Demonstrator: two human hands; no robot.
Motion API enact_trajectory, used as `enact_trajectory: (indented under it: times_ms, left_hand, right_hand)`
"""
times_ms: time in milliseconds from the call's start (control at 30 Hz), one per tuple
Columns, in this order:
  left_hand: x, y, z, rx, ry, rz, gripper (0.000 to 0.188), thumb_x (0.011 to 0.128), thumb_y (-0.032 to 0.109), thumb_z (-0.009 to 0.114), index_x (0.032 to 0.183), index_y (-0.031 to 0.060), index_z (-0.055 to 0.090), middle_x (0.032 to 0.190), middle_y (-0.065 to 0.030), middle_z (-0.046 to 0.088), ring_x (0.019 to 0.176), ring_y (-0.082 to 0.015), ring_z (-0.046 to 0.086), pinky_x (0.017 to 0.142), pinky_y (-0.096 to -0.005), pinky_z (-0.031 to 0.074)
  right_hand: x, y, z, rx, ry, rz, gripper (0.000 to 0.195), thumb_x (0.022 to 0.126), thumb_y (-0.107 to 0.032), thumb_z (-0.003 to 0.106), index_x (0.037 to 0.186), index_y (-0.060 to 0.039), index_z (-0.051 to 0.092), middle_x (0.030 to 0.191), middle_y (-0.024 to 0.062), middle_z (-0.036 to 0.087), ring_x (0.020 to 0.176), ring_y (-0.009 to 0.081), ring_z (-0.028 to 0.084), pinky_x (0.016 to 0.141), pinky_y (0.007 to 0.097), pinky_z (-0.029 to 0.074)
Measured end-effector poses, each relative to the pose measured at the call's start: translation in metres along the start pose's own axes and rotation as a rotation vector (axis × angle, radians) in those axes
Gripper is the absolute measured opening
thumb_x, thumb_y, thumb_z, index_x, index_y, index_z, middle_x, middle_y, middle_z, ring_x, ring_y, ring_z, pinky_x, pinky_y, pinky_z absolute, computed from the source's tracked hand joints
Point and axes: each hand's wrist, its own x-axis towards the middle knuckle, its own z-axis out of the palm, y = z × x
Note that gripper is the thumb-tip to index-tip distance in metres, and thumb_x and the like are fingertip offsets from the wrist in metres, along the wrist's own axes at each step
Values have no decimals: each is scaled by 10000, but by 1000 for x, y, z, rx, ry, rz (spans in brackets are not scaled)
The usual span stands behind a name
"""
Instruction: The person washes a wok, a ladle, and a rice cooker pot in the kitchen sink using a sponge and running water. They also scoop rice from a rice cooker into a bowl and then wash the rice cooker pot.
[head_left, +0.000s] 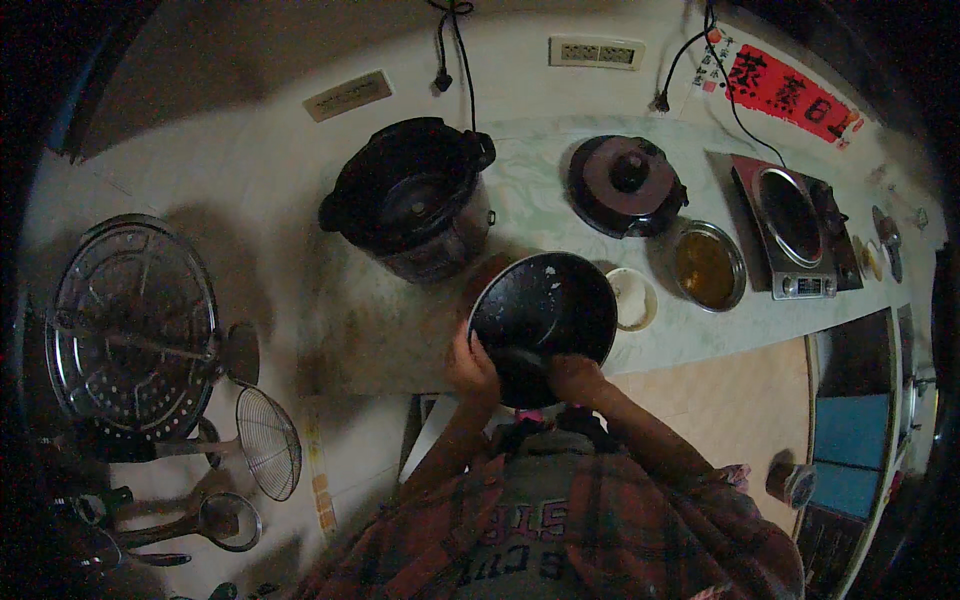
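Note:
A black inner cooking pot (559, 300) is tilted towards me at the counter's front edge, with a few white bits stuck to its inside wall. My left hand (474, 367) grips its left rim, thumb at the edge. My right hand (577, 379) reaches over the near rim into the pot; its fingers are dark and blurred, so whether they hold anything is unclear. Behind the pot stands an electric cooker body (416, 202) without its lid. The cooker lid (628, 180), with a round knob, lies farther right on the counter.
A small bowl of white contents (634, 300) stands just right of the pot, beside a metal bowl of brownish liquid (705, 268). An induction cooktop (795, 225) sits farther right. Plugs on cords (444, 79) hang at the wall. A steamer rack (135, 330) and wire strainer (268, 442) hang left.

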Motion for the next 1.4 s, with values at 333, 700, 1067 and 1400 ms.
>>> enact_trajectory:
  times_ms: [333,700,1067,1400]
  left_hand:
    - [2,1,2,17,-40,67,248,796,81,441,1014,-22,501,891,-202,559,792,-331,557,685,-362,440]
    - [7,5,-2,77,-100,179,245,798,76,442,1011,-29,501,935,-202,555,829,-323,556,711,-353,439]
    - [6,12,2,118,-98,175,273,801,56,420,1054,-27,480,1010,-196,534,905,-325,535,759,-344,427]
    - [6,17,3,102,-33,225,245,810,78,429,1023,-22,498,952,-193,556,821,-312,561,699,-341,443]
  right_hand:
    - [8,-12,29,-225,-50,198,186,680,-200,526,840,-159,611,713,82,597,678,247,591,561,376,449]
    - [22,-1,-8,-147,109,-270,131,692,-167,505,757,-135,614,705,49,590,648,219,584,510,328,429]
    - [17,1,-13,-177,262,32,219,701,-120,474,918,-97,463,638,134,580,624,263,594,525,373,474]
    - [8,-17,-7,-39,112,145,290,709,-113,478,989,-68,538,777,144,595,702,267,595,584,370,476]
